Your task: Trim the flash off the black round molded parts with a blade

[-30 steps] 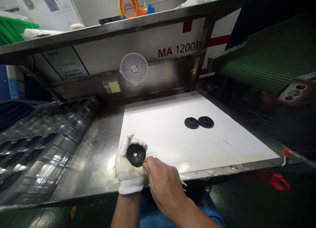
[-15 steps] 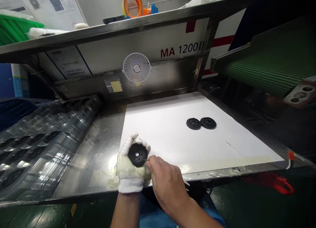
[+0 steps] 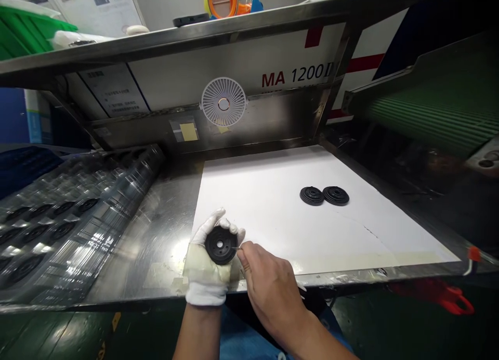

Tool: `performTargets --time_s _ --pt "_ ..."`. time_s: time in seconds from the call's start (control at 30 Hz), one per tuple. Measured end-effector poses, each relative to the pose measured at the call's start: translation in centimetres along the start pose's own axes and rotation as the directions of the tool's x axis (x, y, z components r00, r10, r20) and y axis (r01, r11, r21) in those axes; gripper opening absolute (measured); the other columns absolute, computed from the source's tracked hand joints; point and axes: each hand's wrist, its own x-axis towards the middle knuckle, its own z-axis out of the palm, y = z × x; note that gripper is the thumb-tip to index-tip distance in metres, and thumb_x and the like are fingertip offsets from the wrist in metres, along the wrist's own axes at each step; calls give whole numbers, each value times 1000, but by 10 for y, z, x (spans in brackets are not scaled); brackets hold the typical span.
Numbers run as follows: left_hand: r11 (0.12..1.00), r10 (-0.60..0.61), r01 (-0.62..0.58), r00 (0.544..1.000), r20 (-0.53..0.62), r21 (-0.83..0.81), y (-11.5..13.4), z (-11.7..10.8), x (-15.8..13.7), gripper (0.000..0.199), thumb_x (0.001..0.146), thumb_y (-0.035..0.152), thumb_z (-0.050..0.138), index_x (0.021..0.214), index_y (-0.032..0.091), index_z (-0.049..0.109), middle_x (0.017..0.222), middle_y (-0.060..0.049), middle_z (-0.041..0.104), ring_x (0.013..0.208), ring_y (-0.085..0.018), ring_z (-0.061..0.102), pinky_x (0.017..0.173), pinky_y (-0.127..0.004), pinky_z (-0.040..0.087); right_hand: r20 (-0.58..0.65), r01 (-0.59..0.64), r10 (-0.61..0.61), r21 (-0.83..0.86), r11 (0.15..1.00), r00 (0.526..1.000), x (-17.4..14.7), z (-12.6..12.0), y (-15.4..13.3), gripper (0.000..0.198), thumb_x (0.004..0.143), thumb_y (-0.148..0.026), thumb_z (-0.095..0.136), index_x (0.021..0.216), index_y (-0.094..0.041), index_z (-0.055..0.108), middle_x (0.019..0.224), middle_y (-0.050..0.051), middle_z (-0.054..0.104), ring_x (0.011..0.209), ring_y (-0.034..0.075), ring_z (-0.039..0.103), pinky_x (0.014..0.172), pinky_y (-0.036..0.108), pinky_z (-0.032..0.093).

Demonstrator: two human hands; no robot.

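My left hand [image 3: 206, 256], in a white glove, is closed around a round black plastic disc [image 3: 219, 257] with a hole at its centre and smaller holes around it. The disc's flat face is turned up toward me. My bare right hand [image 3: 268, 282] pinches a thin metal blade or pick [image 3: 236, 247], whose tip reaches the disc's right edge; most of the tool is hidden in the fingers. Two more black discs [image 3: 312, 196] with stepped rings lie side by side, touching, on the white sheet [image 3: 265, 209] to the right.
Clear plastic trays [image 3: 113, 230] holding several black discs are stacked at the left. A steel shelf [image 3: 163, 40] runs across the back, carrying a tape dispenser [image 3: 223, 0] and a green bin [image 3: 31, 29]. A small fan [image 3: 223, 102] hangs below. A green conveyor [image 3: 424, 105] stands at right.
The view has shifted slightly, so the surroundings sit a little further right. My right hand's tool stays at the disc's right edge, and the disc has turned slightly in my left hand.
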Motion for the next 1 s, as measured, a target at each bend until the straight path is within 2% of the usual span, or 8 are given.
performTargets --time_s 0.1,0.2,0.33,0.53,0.63,0.77,0.87,1.0 --pt "999 30 -32 997 -78 -31 -4 2 5 6 79 17 61 83 14 65 64 1 57 61 -11 56 73 -33 53 18 29 -29 10 1000 999 -4 6 -8 24 99 -24 31 81 -23 46 71 -2 55 62 17 51 57 31 22" --pt "994 106 -108 991 -86 -12 -2 1 0 14 78 14 60 91 15 66 72 -2 62 71 -15 61 84 -41 52 45 46 -48 41 998 998 -6 9 -13 22 99 -23 33 81 -22 46 73 -1 56 62 17 51 57 30 22" --pt "998 -62 63 998 -22 25 8 -5 -9 38 76 18 56 113 13 62 96 -14 66 98 -31 61 89 -56 46 72 54 -61 104 993 995 -3 3 -7 24 99 -25 31 80 -23 46 73 -2 56 64 17 51 58 29 24" --pt "1000 -4 4 1000 -10 -23 7 -4 -5 22 78 16 55 96 10 67 80 -8 66 81 -22 64 90 -54 47 1 -12 12 -6 1000 1000 7 -9 5 29 101 -31 29 78 -23 45 71 -2 54 61 17 49 57 30 23" --pt "999 17 -20 998 -60 -43 5 2 -5 18 78 14 55 90 10 68 77 -7 66 79 -21 64 91 -54 47 62 8 -7 -17 1000 998 7 -11 0 27 100 -31 32 78 -23 46 72 -1 56 61 17 50 56 29 24" --pt "994 72 -82 988 -139 -68 7 6 -4 14 78 12 57 87 11 68 72 -5 67 73 -18 64 91 -52 48 216 43 -71 133 990 974 6 -20 -6 25 98 -32 43 74 -23 47 69 -5 57 60 15 52 55 26 28" --pt "989 34 -56 987 -159 -140 11 5 -3 13 80 12 57 87 9 67 74 -5 68 75 -17 65 94 -53 46 219 -11 -20 138 990 976 11 -24 5 29 97 -39 46 73 -23 47 67 -6 56 61 14 54 54 25 30" --pt "982 56 -84 985 -164 -170 13 1 -4 15 80 9 55 89 10 67 79 -6 69 80 -17 65 95 -55 44 174 -61 69 -50 997 982 15 -24 20 15 97 -31 43 99 -23 56 96 3 62 77 21 61 62 29 38"
